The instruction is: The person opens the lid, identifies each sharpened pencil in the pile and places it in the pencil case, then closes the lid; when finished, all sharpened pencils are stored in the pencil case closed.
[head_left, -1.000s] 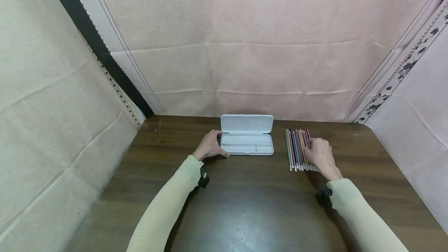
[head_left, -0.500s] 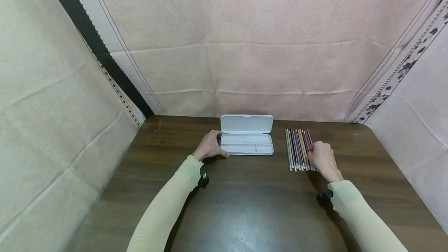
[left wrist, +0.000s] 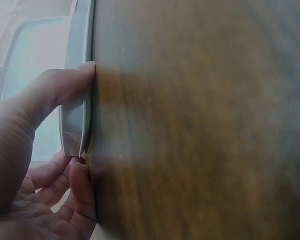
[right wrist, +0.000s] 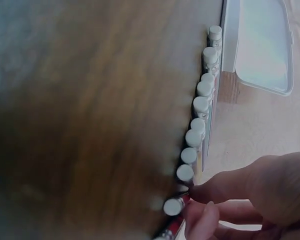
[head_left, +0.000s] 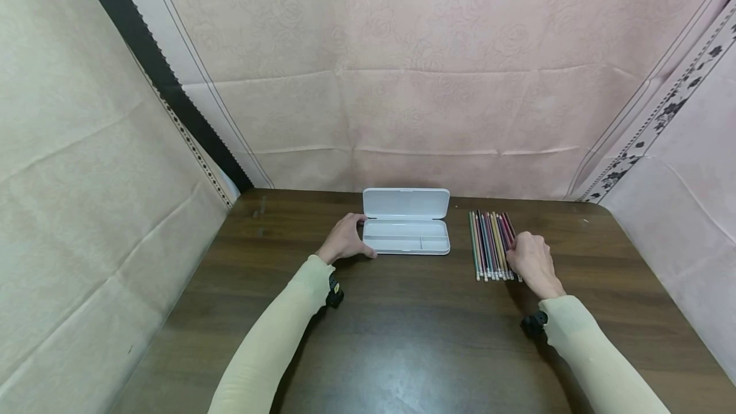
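Note:
An open white pencil case [head_left: 406, 252] lies near the back of the table, its lid tipped up behind. My left hand [head_left: 347, 238] grips its left end; in the left wrist view the thumb [left wrist: 65, 86] presses the front wall and the fingers curl by the end. To the case's right, a row of pencils [head_left: 487, 248] lies side by side, white erasers toward me. My right hand [head_left: 531, 264] is at the row's right edge. In the right wrist view its thumb and fingers pinch a red pencil [right wrist: 185, 199] near the eraser end; part of it is hidden.
The brown wooden table [head_left: 397, 337] stretches in front of both hands. A pale cloth [head_left: 425, 133] hangs just behind the table's back edge, with further cloths at left and right. A gap of bare wood lies between case and pencils.
My right hand has shifted slightly right, and the rightmost pencils now lean away from the row at their eraser-side half. The left hand and the pencil case have stayed still.

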`<state>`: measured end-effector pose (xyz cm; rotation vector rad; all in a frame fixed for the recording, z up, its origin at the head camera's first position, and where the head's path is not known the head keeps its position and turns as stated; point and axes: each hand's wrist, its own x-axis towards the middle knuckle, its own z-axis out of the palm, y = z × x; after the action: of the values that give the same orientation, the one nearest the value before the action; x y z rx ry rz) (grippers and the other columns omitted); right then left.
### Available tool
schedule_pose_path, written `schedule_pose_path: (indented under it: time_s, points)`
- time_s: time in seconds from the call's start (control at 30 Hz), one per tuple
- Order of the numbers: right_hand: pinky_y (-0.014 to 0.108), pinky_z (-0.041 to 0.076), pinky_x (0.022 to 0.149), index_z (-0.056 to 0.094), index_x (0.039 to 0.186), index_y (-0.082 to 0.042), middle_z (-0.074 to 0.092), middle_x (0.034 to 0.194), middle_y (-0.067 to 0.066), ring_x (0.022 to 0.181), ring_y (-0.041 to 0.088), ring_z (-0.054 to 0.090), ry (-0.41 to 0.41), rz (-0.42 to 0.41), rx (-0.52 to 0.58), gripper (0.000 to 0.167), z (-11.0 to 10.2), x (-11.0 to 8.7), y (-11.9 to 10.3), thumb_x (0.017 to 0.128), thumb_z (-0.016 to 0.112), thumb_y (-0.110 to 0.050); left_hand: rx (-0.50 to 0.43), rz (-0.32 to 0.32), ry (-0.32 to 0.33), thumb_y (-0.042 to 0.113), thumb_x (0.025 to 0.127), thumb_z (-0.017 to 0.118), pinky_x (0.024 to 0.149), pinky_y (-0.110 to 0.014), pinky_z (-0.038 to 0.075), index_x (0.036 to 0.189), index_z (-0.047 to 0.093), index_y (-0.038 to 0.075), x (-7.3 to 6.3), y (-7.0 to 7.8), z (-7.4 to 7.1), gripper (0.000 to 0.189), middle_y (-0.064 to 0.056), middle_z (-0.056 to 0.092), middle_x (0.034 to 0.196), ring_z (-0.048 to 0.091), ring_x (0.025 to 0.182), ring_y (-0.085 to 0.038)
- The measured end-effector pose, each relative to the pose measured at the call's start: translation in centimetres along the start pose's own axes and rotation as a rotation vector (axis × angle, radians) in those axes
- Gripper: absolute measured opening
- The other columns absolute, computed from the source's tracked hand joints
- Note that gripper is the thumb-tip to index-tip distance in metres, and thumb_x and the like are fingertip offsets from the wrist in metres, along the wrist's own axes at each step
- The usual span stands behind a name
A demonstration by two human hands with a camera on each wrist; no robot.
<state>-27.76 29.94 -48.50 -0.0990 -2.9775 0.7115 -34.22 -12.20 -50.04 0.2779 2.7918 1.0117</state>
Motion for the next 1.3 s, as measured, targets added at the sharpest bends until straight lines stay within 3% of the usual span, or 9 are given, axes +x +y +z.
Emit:
schedule_pose_path:
  time_s: [0.83,1.03,1.3]
  points:
    - [0.034,0.042,0.054,0.043,0.059,-0.013,0.041,0.059,-0.001,0.057,0.022,0.051,-0.07,0.061,-0.069,0.045,-0.08,0.74,-0.29,0.095,0.07,-0.012,-0.002,0.007,0.001,0.027,0.075,0.101,0.127,-0.051,0.044,0.155,0.054,0.005,0.05,-0.07,0.07,0.095,-0.017,0.054,0.161,0.052,0.15,-0.036]
    - [0.035,0.043,0.055,0.045,0.059,-0.012,0.045,0.059,0.0,0.059,0.023,0.052,-0.054,0.089,-0.058,0.046,-0.26,0.8,-0.47,0.095,0.074,-0.018,0.0,0.005,0.002,0.027,0.075,0.102,0.127,-0.051,0.045,0.155,0.054,0.005,0.09,-0.13,0.08,0.095,-0.017,0.054,0.161,0.052,0.149,-0.036]
    - [0.037,0.041,0.055,0.053,0.059,-0.012,0.053,0.062,0.004,0.063,0.026,0.054,-0.009,0.044,-0.036,0.041,-0.87,0.16,-0.87,0.091,0.076,-0.02,0.0,0.002,-0.001,0.027,0.075,0.101,0.127,-0.051,0.045,0.155,0.054,0.005,0.11,-0.1,0.11,0.095,-0.016,0.054,0.161,0.052,0.149,-0.035]
